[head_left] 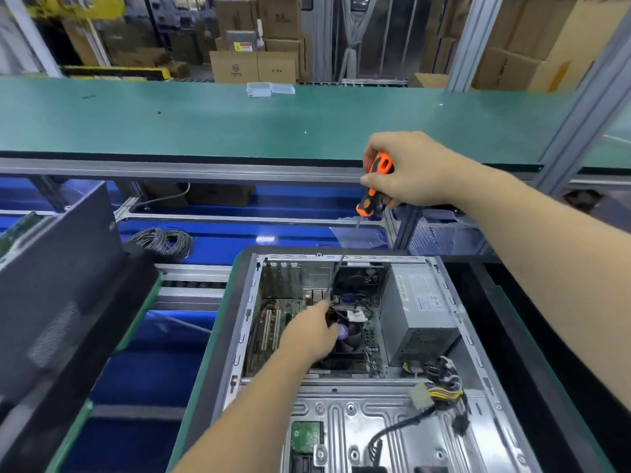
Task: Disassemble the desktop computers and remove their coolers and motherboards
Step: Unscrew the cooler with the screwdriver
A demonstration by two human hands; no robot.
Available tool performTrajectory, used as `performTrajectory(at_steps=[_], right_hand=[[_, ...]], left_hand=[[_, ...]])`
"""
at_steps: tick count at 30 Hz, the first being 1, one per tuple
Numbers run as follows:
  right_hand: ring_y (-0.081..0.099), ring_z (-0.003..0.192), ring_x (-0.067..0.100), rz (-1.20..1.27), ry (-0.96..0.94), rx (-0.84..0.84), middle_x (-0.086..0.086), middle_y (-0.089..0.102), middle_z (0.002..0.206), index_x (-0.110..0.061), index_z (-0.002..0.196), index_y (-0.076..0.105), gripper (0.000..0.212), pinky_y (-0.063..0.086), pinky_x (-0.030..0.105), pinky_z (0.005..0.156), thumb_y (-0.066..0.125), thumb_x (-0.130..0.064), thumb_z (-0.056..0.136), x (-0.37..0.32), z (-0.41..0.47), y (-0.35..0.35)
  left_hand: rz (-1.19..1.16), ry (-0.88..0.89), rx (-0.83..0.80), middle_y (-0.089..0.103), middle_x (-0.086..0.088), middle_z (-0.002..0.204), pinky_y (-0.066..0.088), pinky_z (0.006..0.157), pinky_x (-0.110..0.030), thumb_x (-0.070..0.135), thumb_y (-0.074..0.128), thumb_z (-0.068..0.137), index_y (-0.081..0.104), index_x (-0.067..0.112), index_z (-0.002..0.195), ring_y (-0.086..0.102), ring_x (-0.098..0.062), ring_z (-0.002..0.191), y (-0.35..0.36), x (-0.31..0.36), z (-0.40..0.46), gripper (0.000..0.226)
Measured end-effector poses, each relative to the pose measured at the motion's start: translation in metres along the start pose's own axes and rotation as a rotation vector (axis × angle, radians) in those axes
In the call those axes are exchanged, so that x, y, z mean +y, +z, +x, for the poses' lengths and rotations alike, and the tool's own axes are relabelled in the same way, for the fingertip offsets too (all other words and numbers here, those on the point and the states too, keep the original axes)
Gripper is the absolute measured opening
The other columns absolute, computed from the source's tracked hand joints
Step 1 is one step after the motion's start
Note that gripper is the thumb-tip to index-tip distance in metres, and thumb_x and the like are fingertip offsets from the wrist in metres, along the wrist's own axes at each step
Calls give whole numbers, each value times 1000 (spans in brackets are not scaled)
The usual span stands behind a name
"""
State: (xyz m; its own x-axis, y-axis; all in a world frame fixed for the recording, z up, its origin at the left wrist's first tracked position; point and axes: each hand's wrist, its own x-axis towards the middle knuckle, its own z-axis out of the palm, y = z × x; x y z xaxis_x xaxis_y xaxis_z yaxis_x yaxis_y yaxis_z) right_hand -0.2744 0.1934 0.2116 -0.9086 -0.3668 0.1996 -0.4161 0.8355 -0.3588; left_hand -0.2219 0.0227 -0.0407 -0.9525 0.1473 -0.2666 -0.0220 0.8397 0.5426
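Ran across the whole upper view: a long green workbench, with stacked cardboard boxes blurred behind it and a small clear plastic packet at its far edge. Below, blue conveyor surfaces framed in grey aluminium rails.

Stood at the left: a dark computer side panel, tilted and motion-blurred. Lay on the blue surface just beyond it: a coil of grey cable.

Lay flat and open at lower centre: the desktop computer case, its interior facing up. Sat in the case's far right corner: a grey power supply, with a bundle of yellow and black wires spilling near its front end. Mounted on the case floor to the left of the supply: the green motherboard, white slots visible along its left part. Sat on the board, partly hidden by the reaching hand: the black cooler, a purple sticker at its fan hub.

Held up above the case, fingers wrapped around the handle: the right hand gripping an orange-and-black screwdriver, thin shaft angled down toward the cooler's far corner. Reached down into the case: the left hand, fingertips at the cooler's far edge near the shaft's tip; could not tell whether pinching anything.
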Motion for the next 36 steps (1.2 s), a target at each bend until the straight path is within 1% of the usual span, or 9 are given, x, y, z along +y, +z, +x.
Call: performTrajectory(at_steps=[6,10,13,18,20,22,26,31,36], right_hand=[[69,52,8,-88,4,-127,-3,67,78,-28,87,53,14,59,37,69,62,-23,96,3,0,-3],[69,57,11,-84,-20,-120,-8,63,74,-24,91,55,9,55,33,66,62,-22,95,3,0,-1],[59,69,4,-100,-65,-93,-13,56,74,-20,94,55,9,40,28,63,64,-22,95,2,2,4],[50,66,-2,-111,-112,-76,-15,52,73,-20,93,55,8,35,27,65,63,-21,93,-3,9,7],[49,67,-1,-122,-144,-28,-15,52,72,-20,90,56,6,35,27,65,62,-20,89,-7,12,7],[51,67,0,-99,-178,42,-14,54,71,-19,86,58,6,39,28,64,63,-20,83,-14,16,8],[56,62,-2,-15,-192,77,-12,56,66,-20,83,56,8,45,24,61,63,-19,80,-21,20,25],[47,60,1,24,-171,45,-14,51,65,-20,86,53,12,36,20,57,64,-17,82,-18,26,56],[47,62,9,51,-177,21,-9,53,70,-16,90,55,10,42,29,58,64,-18,86,-19,30,70]], left_hand=[[138,134,-40,70,0,110,56,80,-36,32,50,98,65,23,120,63,-21,88,1,9,-7,28],[256,345,-188,73,-1,108,57,85,-42,35,50,100,72,20,114,66,-24,93,5,14,-16,30],[221,355,-185,72,3,116,56,88,-39,28,50,99,71,24,121,66,-21,99,4,13,-13,31],[56,250,-177,74,4,105,55,81,-30,25,54,97,73,23,121,59,-6,71,7,8,-7,30],[-10,202,-176,72,3,102,55,80,-29,26,58,95,73,24,119,62,-10,77,7,8,-7,28],[-89,149,-76,73,4,101,57,81,-33,29,58,94,74,25,110,67,-16,86,5,10,-7,23],[-72,-159,195,63,2,85,47,55,-33,35,52,96,48,20,109,63,-20,71,0,0,-4,20],[56,-276,-55,65,-8,88,50,70,-35,33,37,105,55,4,106,62,-27,80,10,-11,5,34],[110,-237,-177,62,-17,126,44,79,-33,16,27,105,50,5,139,61,-33,111,20,-16,18,43]])
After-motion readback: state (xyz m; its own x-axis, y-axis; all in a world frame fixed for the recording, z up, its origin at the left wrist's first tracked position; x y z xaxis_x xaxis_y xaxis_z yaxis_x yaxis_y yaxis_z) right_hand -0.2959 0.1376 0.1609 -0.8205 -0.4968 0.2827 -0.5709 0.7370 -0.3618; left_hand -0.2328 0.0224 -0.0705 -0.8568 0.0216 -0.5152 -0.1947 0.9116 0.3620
